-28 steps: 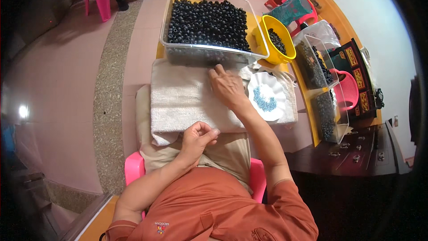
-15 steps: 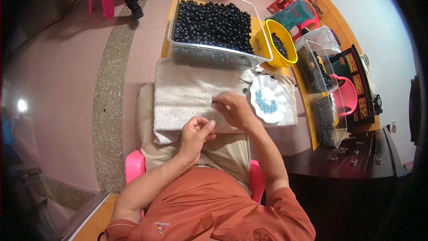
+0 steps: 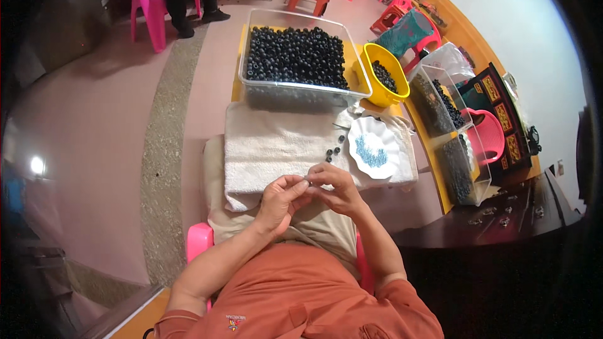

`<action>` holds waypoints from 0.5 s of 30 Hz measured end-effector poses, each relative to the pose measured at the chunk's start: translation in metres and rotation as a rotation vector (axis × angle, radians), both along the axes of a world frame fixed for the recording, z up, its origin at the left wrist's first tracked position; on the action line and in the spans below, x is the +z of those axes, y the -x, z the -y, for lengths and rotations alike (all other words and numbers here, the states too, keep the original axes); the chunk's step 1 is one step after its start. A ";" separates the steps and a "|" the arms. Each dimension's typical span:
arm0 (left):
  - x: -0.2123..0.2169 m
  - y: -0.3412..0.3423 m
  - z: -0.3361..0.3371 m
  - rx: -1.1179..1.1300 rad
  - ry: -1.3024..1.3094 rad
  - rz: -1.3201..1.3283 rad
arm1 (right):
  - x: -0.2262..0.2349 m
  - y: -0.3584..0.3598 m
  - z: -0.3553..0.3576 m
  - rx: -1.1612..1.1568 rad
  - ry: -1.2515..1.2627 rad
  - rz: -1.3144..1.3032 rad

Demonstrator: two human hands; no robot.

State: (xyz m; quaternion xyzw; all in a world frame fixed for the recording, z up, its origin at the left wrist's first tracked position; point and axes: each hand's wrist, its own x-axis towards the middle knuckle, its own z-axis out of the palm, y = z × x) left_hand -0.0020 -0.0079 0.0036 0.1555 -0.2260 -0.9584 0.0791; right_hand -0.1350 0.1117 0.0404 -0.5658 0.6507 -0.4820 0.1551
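Note:
My left hand [image 3: 281,204] and my right hand [image 3: 336,189] meet fingertip to fingertip over my lap, at the near edge of a white towel [image 3: 264,144]. Both pinch a small dark piece [image 3: 308,181] that looks like one of the black beads; the fingers mostly cover it. Several loose black beads [image 3: 337,149] lie on the towel just beyond my right hand. To their right sits a white scalloped plate [image 3: 391,132] with tiny blue pieces [image 3: 372,153] spread in it.
Beyond the towel stands a large clear bin [image 3: 295,98] full of black beads [image 3: 295,56]. Beside it is a yellow tub [image 3: 380,98] holding more. Clear boxes [image 3: 472,182] with dark pieces stand farther right. A person sits on a pink chair [image 3: 156,22] at the far left.
My right hand has come back from over the towel to meet my left hand. Several beads on the towel now show where that hand was. The view has shifted slightly.

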 end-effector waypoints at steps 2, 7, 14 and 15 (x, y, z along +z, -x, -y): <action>0.000 -0.001 -0.001 -0.009 -0.017 0.001 | 0.004 -0.003 -0.005 -0.015 -0.040 0.040; -0.001 -0.003 -0.002 -0.050 -0.009 -0.036 | 0.002 -0.007 -0.010 -0.031 -0.121 0.143; -0.001 -0.003 -0.003 -0.076 0.023 -0.020 | 0.004 -0.013 -0.015 -0.053 -0.100 0.075; 0.000 -0.002 -0.003 -0.075 0.026 -0.023 | 0.003 -0.013 -0.016 -0.051 -0.095 0.049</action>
